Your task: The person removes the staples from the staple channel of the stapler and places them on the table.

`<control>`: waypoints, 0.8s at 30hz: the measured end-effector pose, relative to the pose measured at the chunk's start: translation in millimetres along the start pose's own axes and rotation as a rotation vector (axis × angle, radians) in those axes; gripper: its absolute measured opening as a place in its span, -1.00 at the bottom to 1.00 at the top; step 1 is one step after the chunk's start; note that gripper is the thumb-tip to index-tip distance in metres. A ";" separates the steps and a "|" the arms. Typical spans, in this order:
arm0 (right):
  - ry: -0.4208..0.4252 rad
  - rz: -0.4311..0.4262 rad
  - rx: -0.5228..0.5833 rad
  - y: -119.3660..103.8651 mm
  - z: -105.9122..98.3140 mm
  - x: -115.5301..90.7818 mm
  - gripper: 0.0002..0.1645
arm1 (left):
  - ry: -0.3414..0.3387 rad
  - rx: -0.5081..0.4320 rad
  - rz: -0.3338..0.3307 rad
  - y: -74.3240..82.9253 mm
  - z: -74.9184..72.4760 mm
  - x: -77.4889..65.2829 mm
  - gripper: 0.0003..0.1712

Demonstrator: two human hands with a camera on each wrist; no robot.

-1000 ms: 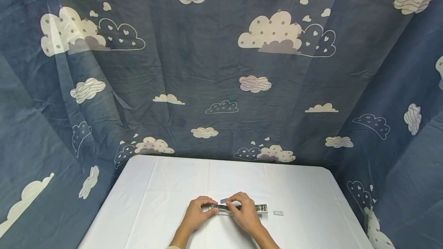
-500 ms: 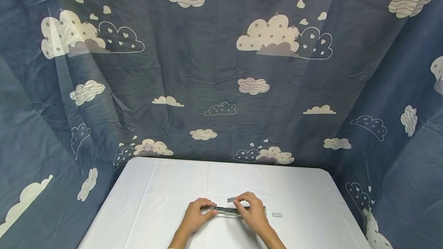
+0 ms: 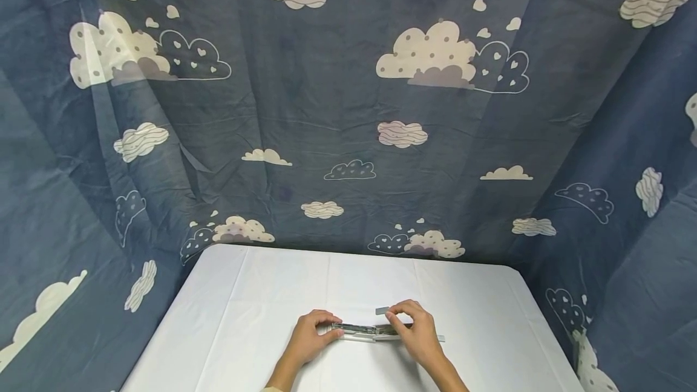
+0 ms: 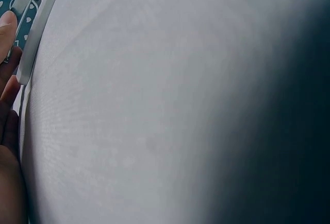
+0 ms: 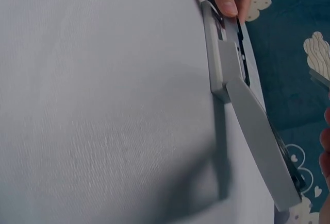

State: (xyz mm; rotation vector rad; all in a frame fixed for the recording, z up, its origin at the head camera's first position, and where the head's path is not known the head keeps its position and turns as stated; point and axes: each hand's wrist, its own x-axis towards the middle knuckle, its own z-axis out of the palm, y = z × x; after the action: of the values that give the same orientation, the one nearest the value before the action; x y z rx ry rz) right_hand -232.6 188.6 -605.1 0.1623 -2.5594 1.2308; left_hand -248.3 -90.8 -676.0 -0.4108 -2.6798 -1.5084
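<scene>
An opened-out stapler lies lengthwise on the white table, pale grey outside with dark metal inside. Its two parts meet at a hinge, bent at an angle in the right wrist view, where the near part slants away. My left hand grips its left end between thumb and fingers. Above the right half, my right hand pinches a small grey staple strip by one end, apart from the stapler. Another grey strip lies on the table, partly hidden behind the right hand. The stapler's right end is hidden too.
The table has a white cover and rounded far corners. Dark blue cloth with printed clouds hangs behind it and along both sides.
My right hand has moved right along the stapler, carrying the staple strip and uncovering the stapler's middle. It now overlaps the other strip. My left hand stays at the left end.
</scene>
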 end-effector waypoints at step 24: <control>0.093 0.094 -0.103 50.4 -63.6 -8.0 -0.89 | 0.000 0.003 -0.008 -0.8 1.8 0.6 -0.74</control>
State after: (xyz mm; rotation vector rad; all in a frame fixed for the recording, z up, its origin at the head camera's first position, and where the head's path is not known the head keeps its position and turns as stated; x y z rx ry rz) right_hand -222.7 269.5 -607.5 -0.0372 -2.5676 1.1071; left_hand -248.9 -89.6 -677.5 -0.4001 -2.6864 -1.5065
